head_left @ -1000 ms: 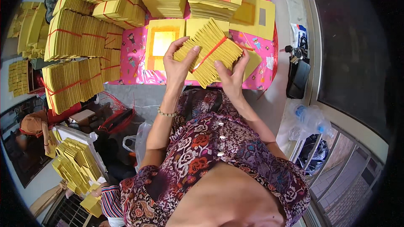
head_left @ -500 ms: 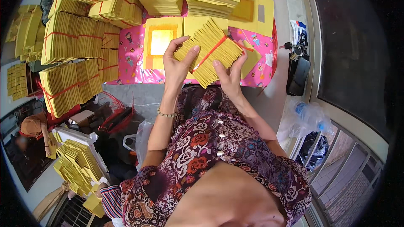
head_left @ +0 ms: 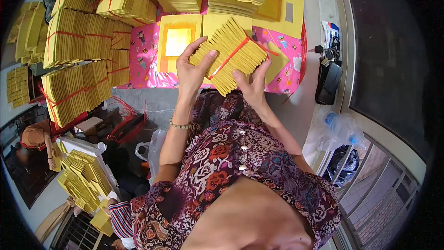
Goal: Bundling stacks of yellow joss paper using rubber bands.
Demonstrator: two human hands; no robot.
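Between my two hands is a thick bundle of folded yellow paper [head_left: 217,46], tilted, with a red strap [head_left: 230,57] running across it. My left hand [head_left: 192,69] grips its left end, thumb on top and fingers at the edge. At the lower right, my right hand [head_left: 253,85] holds the other side, its thumb pressed on the folds. The strap's loose end sticks out to the right, past my right fingers. Under the bundle lie flat yellow sheets, one with a shiny gold square [head_left: 178,42], on a pink patterned table cover [head_left: 145,71].
Strapped yellow bundles [head_left: 69,41] are piled at the left. Tall paper stacks [head_left: 236,0] stand at the far side. Keys [head_left: 328,54] and a black case [head_left: 328,83] lie on the right ledge near plastic bottles [head_left: 342,127]. Another person [head_left: 37,134] handles yellow paper at lower left.
The view has shifted slightly. Both hands keep the same hold on the paper bundle, which stays at nearly the same tilt.
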